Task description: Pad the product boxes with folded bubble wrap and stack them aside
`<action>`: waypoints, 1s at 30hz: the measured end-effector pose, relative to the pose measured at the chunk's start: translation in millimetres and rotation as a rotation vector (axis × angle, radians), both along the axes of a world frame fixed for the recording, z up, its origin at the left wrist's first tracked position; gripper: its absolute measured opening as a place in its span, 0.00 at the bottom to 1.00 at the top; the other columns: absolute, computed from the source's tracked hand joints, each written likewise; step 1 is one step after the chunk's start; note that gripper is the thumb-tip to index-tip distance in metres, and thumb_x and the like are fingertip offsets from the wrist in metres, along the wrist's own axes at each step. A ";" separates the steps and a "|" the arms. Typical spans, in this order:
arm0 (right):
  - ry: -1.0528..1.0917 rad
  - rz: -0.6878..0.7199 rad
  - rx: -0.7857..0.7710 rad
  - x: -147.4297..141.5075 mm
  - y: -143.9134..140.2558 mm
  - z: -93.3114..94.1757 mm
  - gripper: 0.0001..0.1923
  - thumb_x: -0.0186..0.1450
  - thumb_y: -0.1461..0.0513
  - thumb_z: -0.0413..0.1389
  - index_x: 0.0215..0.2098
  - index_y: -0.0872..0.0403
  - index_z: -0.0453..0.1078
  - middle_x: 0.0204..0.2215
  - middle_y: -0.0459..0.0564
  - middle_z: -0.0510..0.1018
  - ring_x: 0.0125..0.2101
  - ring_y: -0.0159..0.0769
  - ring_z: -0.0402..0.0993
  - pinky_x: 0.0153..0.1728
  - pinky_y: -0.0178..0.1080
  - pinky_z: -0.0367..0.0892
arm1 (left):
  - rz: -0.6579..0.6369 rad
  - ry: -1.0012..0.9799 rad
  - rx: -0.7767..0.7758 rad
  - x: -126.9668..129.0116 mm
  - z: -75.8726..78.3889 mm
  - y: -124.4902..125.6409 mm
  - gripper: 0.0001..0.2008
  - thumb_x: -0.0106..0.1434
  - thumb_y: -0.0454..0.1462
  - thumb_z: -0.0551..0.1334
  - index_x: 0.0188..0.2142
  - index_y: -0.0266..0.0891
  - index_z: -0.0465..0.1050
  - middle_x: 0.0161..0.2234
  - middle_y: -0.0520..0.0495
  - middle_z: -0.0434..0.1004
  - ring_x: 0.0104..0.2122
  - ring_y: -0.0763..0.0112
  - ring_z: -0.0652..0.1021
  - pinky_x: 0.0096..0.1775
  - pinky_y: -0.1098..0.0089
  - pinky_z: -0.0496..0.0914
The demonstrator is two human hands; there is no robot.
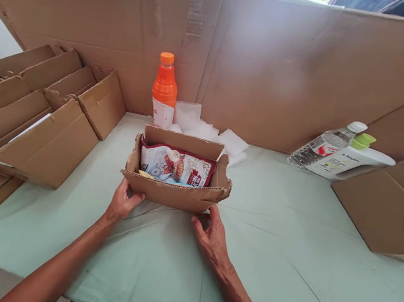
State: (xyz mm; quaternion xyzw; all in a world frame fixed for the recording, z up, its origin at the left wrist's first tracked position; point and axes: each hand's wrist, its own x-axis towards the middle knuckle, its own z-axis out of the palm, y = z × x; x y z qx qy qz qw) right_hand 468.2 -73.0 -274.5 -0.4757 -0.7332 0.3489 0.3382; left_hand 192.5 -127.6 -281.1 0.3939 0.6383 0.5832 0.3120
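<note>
A small open cardboard box (174,195) sits in front of me on the green cloth. Inside it stands a printed snack bag (176,164) with a dark red edge; a bit of yellow and blue packaging shows below it, mostly hidden by the front wall. My left hand (124,202) grips the box's lower left front corner, thumb along the front and the other fingers partly hidden. At the lower right front corner, my right hand (212,228) holds the box, with some fingertips out of sight behind it.
Behind the box stand an orange bottle (165,87) and white foam sheets (201,130). A divided cardboard organizer (47,139) is at left. On the right lie a clear bottle (324,144) and a white jug (352,164), beside another carton (391,205). A tall cardboard panel (278,71) closes the back.
</note>
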 end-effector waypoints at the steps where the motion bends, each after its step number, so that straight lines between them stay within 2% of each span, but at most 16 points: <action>1: 0.005 0.020 0.011 0.9 2.5 -1.3 0.23 0.61 0.59 0.53 0.54 0.54 0.67 0.45 0.55 0.80 0.38 0.40 0.77 0.36 0.39 0.73 | 0.019 -0.002 0.006 0.2 -2.8 -3.5 0.28 0.47 0.47 0.69 0.46 0.37 0.71 0.44 0.40 0.79 0.47 0.51 0.79 0.49 0.57 0.74; 4: -0.008 0.105 0.021 11.9 19.5 -0.4 0.20 0.62 0.61 0.50 0.51 0.52 0.72 0.41 0.52 0.82 0.34 0.38 0.78 0.33 0.38 0.74 | 0.073 -0.020 0.019 1.8 -10.8 -11.3 0.28 0.50 0.48 0.69 0.47 0.37 0.71 0.45 0.39 0.80 0.50 0.49 0.79 0.51 0.55 0.74; 7: -0.052 0.120 0.119 28.6 55.1 6.2 0.16 0.66 0.60 0.50 0.47 0.50 0.77 0.43 0.51 0.83 0.41 0.41 0.80 0.38 0.40 0.76 | 0.104 -0.049 0.007 1.2 -18.6 -13.2 0.29 0.50 0.50 0.70 0.47 0.37 0.72 0.46 0.38 0.80 0.51 0.48 0.79 0.53 0.54 0.74; 9: -0.106 0.068 0.241 36.0 89.1 11.6 0.17 0.67 0.59 0.51 0.49 0.50 0.77 0.48 0.52 0.82 0.49 0.44 0.79 0.46 0.44 0.75 | 0.104 -0.052 -0.023 -1.4 -23.3 -12.9 0.32 0.49 0.52 0.71 0.49 0.37 0.73 0.47 0.37 0.80 0.52 0.46 0.79 0.54 0.52 0.74; 12: -0.270 -0.025 0.395 35.3 149.9 18.2 0.19 0.66 0.59 0.52 0.53 0.52 0.75 0.55 0.57 0.79 0.56 0.48 0.73 0.57 0.52 0.69 | 0.096 -0.027 -0.078 -6.3 -29.5 -13.8 0.35 0.48 0.54 0.72 0.51 0.38 0.74 0.49 0.36 0.80 0.53 0.43 0.78 0.55 0.50 0.73; 15: -0.429 -0.152 0.432 24.0 210.7 21.1 0.25 0.60 0.62 0.54 0.56 0.56 0.73 0.60 0.62 0.74 0.58 0.54 0.69 0.59 0.58 0.63 | 0.096 0.020 -0.094 -9.1 -35.4 -16.8 0.32 0.49 0.55 0.71 0.48 0.38 0.77 0.43 0.38 0.82 0.49 0.43 0.80 0.50 0.51 0.76; 18: -0.424 -0.262 0.409 16.0 257.4 24.1 0.18 0.57 0.63 0.55 0.44 0.55 0.77 0.55 0.62 0.77 0.54 0.56 0.70 0.55 0.59 0.62 | 0.104 0.067 -0.073 -9.7 -41.7 -20.0 0.27 0.52 0.55 0.69 0.43 0.39 0.79 0.35 0.41 0.82 0.45 0.44 0.81 0.47 0.52 0.78; 20: -0.362 -0.321 0.413 19.4 274.8 29.9 0.11 0.60 0.62 0.54 0.37 0.55 0.76 0.48 0.61 0.81 0.51 0.54 0.72 0.55 0.58 0.63 | 0.108 0.085 -0.062 -10.1 -45.6 -21.1 0.25 0.52 0.54 0.69 0.42 0.40 0.79 0.33 0.42 0.81 0.45 0.44 0.81 0.48 0.51 0.77; 23: -0.218 -0.422 0.442 38.8 275.3 45.7 0.14 0.68 0.58 0.48 0.40 0.54 0.75 0.43 0.56 0.81 0.46 0.45 0.75 0.51 0.51 0.68 | 0.120 0.087 -0.042 -11.8 -50.1 -21.4 0.24 0.52 0.54 0.70 0.42 0.40 0.79 0.32 0.42 0.80 0.46 0.43 0.81 0.50 0.49 0.77; 25: 0.050 -0.455 0.396 56.5 259.5 58.0 0.15 0.69 0.55 0.50 0.41 0.54 0.74 0.37 0.51 0.80 0.38 0.38 0.76 0.42 0.43 0.72 | 0.122 0.072 -0.032 -13.3 -52.1 -21.0 0.24 0.52 0.53 0.71 0.42 0.41 0.78 0.33 0.42 0.80 0.46 0.42 0.80 0.51 0.47 0.76; 28: 0.507 -0.417 0.143 80.4 221.6 71.0 0.14 0.63 0.51 0.61 0.36 0.54 0.72 0.28 0.45 0.76 0.26 0.31 0.71 0.29 0.36 0.72 | 0.106 0.039 -0.041 -14.7 -51.6 -19.3 0.25 0.51 0.53 0.72 0.43 0.42 0.78 0.36 0.41 0.81 0.48 0.42 0.79 0.54 0.45 0.73; 30: 0.667 -0.410 -0.065 92.2 195.9 73.2 0.16 0.58 0.52 0.66 0.34 0.53 0.71 0.27 0.44 0.76 0.23 0.29 0.71 0.24 0.35 0.70 | 0.097 0.014 -0.043 -14.2 -47.8 -17.4 0.27 0.50 0.53 0.72 0.45 0.40 0.76 0.40 0.39 0.81 0.50 0.42 0.78 0.57 0.44 0.71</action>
